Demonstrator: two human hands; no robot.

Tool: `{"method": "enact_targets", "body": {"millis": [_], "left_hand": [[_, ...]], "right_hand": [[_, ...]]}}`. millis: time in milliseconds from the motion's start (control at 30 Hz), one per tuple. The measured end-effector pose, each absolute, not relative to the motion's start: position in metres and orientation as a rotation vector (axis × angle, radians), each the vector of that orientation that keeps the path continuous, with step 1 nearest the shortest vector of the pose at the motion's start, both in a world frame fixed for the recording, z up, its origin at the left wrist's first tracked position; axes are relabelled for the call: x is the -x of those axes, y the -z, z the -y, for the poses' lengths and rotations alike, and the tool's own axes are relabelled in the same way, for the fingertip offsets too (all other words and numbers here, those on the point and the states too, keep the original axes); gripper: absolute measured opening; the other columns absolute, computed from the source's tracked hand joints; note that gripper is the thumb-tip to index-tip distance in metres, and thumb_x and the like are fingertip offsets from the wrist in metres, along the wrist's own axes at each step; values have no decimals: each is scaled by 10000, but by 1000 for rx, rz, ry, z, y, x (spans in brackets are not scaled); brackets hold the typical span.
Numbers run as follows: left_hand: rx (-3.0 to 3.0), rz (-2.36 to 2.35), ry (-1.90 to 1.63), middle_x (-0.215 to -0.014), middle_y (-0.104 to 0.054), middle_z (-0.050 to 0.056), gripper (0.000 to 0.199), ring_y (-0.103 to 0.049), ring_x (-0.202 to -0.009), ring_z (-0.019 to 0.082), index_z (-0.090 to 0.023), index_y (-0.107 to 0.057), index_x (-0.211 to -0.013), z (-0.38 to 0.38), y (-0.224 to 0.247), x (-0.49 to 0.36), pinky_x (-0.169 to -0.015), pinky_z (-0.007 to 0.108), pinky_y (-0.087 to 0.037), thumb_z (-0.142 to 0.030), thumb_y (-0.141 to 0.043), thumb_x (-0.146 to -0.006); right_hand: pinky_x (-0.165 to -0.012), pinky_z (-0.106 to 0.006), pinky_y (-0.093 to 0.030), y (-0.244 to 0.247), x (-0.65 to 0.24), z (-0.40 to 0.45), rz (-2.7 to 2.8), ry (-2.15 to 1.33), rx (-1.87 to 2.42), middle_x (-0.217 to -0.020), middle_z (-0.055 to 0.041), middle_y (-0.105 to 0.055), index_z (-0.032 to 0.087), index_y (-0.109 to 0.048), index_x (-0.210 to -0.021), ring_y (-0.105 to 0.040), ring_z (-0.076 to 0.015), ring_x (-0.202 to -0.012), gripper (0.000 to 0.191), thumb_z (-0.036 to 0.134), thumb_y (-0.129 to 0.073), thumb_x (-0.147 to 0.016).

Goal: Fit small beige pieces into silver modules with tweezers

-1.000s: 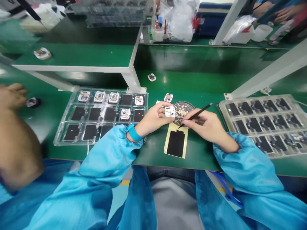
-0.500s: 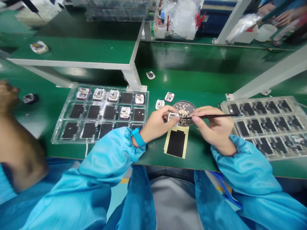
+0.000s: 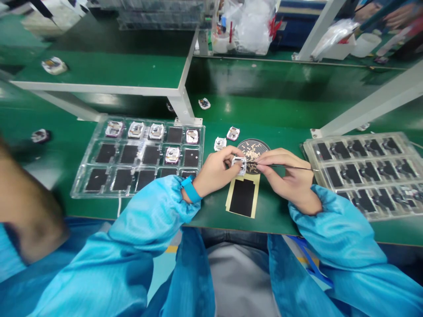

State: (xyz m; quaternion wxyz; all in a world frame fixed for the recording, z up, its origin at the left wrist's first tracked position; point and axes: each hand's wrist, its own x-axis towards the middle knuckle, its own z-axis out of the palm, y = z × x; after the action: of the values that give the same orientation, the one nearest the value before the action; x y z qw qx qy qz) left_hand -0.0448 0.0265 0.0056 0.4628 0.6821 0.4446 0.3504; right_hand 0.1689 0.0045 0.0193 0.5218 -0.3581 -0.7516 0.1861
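**Two hands work a tiny metal frame at green assembly table**

The left hand (image 3: pixel 214 170), a blue wristband (image 3: pixel 191 189) at its wrist, pinches a small square silver metal frame (image 3: pixel 239 166) above the green table (image 3: pixel 274 220). The right hand (image 3: pixel 287 174), just apart, grips a slim black pointed pick (image 3: pixel 306 169), its tip at the frame's edge. Behind them sits a round perforated dish of gold-coloured bits (image 3: pixel 253 149); below lies a beige sheet with a black rectangle (image 3: pixel 243 198). A clear plastic tray (image 3: pixel 77 185) stands left.

A blister tray (image 3: pixel 137 141) lies left of the mesh disc (image 3: pixel 253 149); another tray (image 3: pixel 363 185) lies right.
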Motion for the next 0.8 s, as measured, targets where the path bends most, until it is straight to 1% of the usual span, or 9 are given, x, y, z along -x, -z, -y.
{"method": "enact_targets", "body": {"millis": [167, 367, 467, 600, 700, 800], "left_hand": [[-1654, -1100, -867, -748, -634, -7, 158, -534, -629, 118, -199, -666, -1058, -26, -5, 45, -591, 254, -400, -253, -638, -912], [-1642, -1105, -871, -673, -578, -34, 150, -509, -599, 113, -202, -665, -1040, -26, -7, 44, -583, 248, -405, -248, -647, -898], [-1643, -1108, -871, -657, -567, -37, 145, -509, -592, 112, -204, -669, -1033, -25, -8, 44, -578, 246, -404, -250, -649, -897], [-1643, -1105, -878, -666, -578, -35, 154, -516, -597, 112, -204, -670, -1041, -25, -6, 44, -585, 244, -410, -249, -655, -895], [-1644, -1104, -885, -671, -578, -34, 165, -515, -599, 112, -204, -670, -1059, -25, -5, 44, -591, 246, -413, -253, -654, -902], [-1649, -1106, -896, -703, -607, -21, 171, -531, -616, 116, -204, -673, -1075, -25, -5, 44, -599, 252, -420, -258, -644, -915]], "right_hand": [[-797, -435, -631, -20, -169, -4, 1835, -424, 887, -943, -49, -794, 278, -748, -988, -751, -245, -890, 184, 153, -761, -853], [-790, -433, -627, -20, -168, -4, 1838, -401, 862, -946, -47, -791, 283, -746, -1008, -748, -240, -881, 231, 122, -762, -843], [-794, -438, -626, -20, -168, -4, 1843, -398, 875, -951, -47, -792, 287, -743, -1009, -747, -243, -887, 222, 134, -759, -850], [-806, -441, -626, -21, -168, -4, 1867, -395, 907, -949, -42, -793, 291, -741, -996, -750, -247, -893, 192, 159, -756, -858], [-830, -443, -622, -21, -167, -3, 1882, -398, 912, -965, -43, -792, 291, -743, -1009, -749, -246, -908, 209, 150, -759, -856], [-817, -440, -628, -21, -168, -3, 1822, -429, 899, -963, -55, -786, 280, -747, -1013, -746, -251, -907, 208, 160, -772, -846]]}}
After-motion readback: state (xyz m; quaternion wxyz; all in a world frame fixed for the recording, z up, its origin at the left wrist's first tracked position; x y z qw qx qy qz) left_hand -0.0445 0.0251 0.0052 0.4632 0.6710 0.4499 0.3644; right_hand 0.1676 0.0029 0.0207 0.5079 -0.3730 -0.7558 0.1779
